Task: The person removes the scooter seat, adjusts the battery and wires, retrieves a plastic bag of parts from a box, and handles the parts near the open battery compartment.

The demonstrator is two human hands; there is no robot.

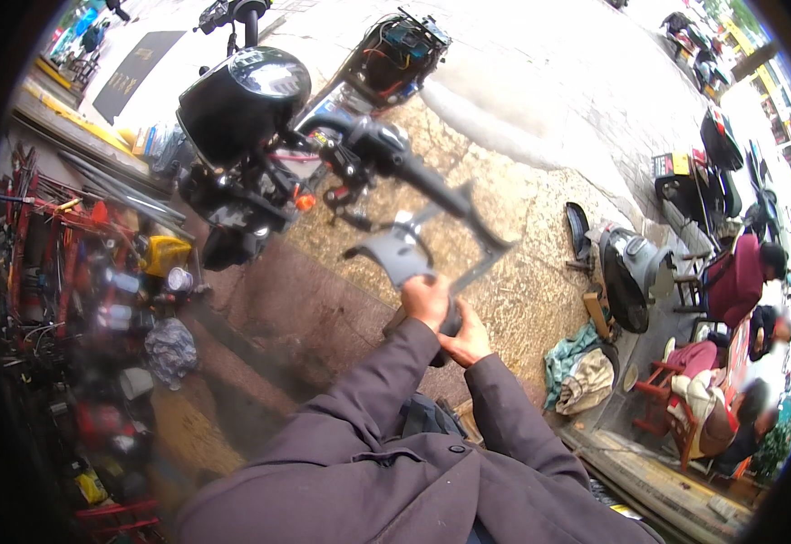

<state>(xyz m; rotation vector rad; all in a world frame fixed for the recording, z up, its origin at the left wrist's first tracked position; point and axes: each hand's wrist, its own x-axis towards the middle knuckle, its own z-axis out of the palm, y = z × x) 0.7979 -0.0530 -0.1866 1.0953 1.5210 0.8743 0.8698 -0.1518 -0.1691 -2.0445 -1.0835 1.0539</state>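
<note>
My left hand [424, 304] and my right hand [464, 335] are close together at lower centre, both closed round a grey curved metal or plastic part [386, 254] with a dark piece beneath it. Just above, a blurred black tubular piece with a forked bracket [450, 204] reaches toward my hands; whether it joins the held part I cannot tell. A partly dismantled black scooter [237, 109] with handlebar, cables and an orange reflector stands at upper left. Behind it is an open unit with exposed wiring [395, 54]. What lies under my fingers is mostly hidden.
A cluttered red rack of tools [51, 254] and a crumpled bag [170, 352] line the left. At right lie cloths [581, 381] and removed body panels [629, 276]. Seated people [703, 408] and parked scooters [722, 172] are farther right, beside the pavement edge.
</note>
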